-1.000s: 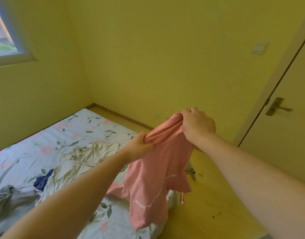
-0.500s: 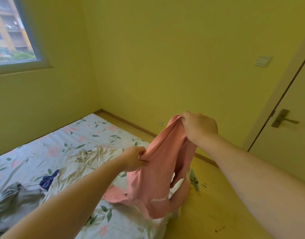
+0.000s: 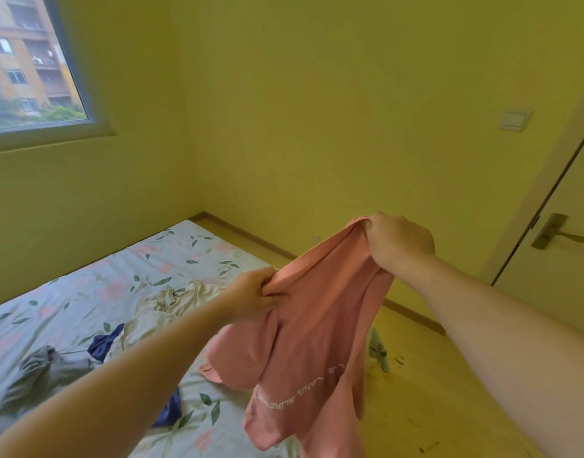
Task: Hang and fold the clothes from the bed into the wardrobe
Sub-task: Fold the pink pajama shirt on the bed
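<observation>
Pink top [image 3: 304,342] with white lettering is up off the bed [image 3: 85,285], bunched along its upper edge in the left hand [image 3: 254,292] and right hand [image 3: 399,242], hanging crumpled over the bed's right edge. Cream garment [image 3: 171,299] lies rumpled mid-bed, a navy piece [image 3: 105,342] touching it, a grey one [image 3: 29,375] further left.

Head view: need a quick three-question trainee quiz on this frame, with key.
1. True or false: the left hand and the right hand both hold the pink shirt.
2. Which hand is higher in the picture? A. left B. right
3. Fill in: the beige garment lies on the ___.
Key: 1 true; 2 B; 3 bed.
</observation>
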Available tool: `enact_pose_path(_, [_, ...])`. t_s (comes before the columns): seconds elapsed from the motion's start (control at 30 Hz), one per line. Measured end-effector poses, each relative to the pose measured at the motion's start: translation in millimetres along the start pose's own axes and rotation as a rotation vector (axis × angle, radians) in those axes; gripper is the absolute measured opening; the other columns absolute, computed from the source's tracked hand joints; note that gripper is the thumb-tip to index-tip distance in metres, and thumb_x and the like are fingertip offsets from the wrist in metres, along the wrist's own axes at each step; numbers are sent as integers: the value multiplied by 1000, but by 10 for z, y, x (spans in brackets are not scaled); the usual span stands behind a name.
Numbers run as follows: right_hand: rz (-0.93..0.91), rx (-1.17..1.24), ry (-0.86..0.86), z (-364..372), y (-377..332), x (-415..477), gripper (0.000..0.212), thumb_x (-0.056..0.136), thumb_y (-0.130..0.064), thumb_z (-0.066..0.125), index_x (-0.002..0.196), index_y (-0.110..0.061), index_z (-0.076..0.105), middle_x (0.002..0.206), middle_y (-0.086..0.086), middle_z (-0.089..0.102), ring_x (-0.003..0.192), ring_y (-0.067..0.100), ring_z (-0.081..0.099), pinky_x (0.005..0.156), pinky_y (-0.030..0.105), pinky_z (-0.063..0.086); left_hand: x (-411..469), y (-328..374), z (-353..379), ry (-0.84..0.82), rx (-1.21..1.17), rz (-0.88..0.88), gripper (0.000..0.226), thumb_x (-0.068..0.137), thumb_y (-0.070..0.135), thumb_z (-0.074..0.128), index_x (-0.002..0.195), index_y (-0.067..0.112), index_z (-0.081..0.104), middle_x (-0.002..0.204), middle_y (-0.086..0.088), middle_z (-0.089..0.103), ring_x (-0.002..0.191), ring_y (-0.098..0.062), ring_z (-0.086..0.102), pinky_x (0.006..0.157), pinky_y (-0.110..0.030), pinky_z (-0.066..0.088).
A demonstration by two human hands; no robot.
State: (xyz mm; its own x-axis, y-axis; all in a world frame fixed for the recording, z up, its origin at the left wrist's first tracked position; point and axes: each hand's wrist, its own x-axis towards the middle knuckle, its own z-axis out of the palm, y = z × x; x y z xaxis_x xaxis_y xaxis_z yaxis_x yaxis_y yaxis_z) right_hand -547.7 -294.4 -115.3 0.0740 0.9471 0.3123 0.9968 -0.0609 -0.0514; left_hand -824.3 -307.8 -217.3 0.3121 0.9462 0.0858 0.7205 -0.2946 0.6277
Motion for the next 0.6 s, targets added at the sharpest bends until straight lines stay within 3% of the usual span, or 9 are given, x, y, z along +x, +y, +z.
enact_pose_path(0.07, [16, 4, -21, 31, 32, 6, 42, 107, -35, 20, 110, -16, 58, 101, 10, 66, 76, 31, 52, 66, 36, 40, 11, -16, -85, 25, 83, -8, 26, 83, 28, 78, 86, 21, 53, 78, 7, 56, 68, -10, 47, 60, -26, 36])
enact_pose_path(0.17, [53, 22, -43, 89, 88, 23, 42, 107, -34, 21, 111, -17, 59, 103, 11, 66, 77, 31, 52, 68, 36, 40, 71, -58, -197, 148, 111, -48, 30, 82, 20, 72, 68, 18, 45, 64, 5, 48, 62, -16, 42, 55, -30, 29])
enact_pose_path(0.27, [75, 59, -53, 107, 126, 52, 42, 106, -33, 22, 113, -17, 60, 105, 11, 66, 82, 33, 57, 70, 37, 43, 123, -108, -320, 312, -189, -154, 41, 84, 19, 75, 61, 18, 41, 58, 4, 41, 58, -14, 38, 52, -27, 28])
enact_pose_path(0.3, [79, 80, -59, 103, 127, 60, 43, 106, -34, 22, 114, -18, 61, 107, 11, 67, 87, 34, 60, 71, 37, 44, 121, -121, -367, 258, -247, -174, 40, 83, 22, 78, 64, 17, 43, 60, 4, 42, 58, -14, 38, 52, -26, 29])
enact_pose_path(0.37, [68, 110, -91, 99, 120, 75, 45, 105, -38, 21, 118, -23, 62, 112, 9, 67, 96, 35, 64, 76, 38, 48, 92, -162, -421, -33, -156, -179, 34, 81, 30, 81, 75, 12, 52, 70, 2, 52, 65, -15, 48, 59, -26, 40])
enact_pose_path(0.43, [29, 112, -168, 95, 100, 68, 46, 104, -42, 21, 112, -30, 64, 112, 6, 67, 96, 33, 63, 79, 38, 50, 51, -234, -415, -374, 103, -231, 31, 77, 35, 81, 93, 16, 63, 90, 5, 67, 84, -17, 63, 79, -29, 54])
enact_pose_path(0.5, [-52, 63, -280, 110, 88, 44, 41, 105, -44, 24, 92, -29, 60, 106, 4, 66, 92, 29, 62, 76, 37, 48, -24, -341, -353, -630, 394, -289, 36, 77, 37, 81, 107, 25, 65, 106, 7, 68, 100, -16, 65, 93, -31, 54])
enact_pose_path(0.6, [-171, 50, -489, 194, 86, -2, 37, 106, -44, 35, 83, -25, 56, 92, 2, 64, 80, 23, 59, 64, 33, 43, -123, -595, -198, -809, 498, -491, 44, 82, 30, 79, 122, 23, 63, 109, 5, 66, 102, -17, 64, 81, -24, 54])
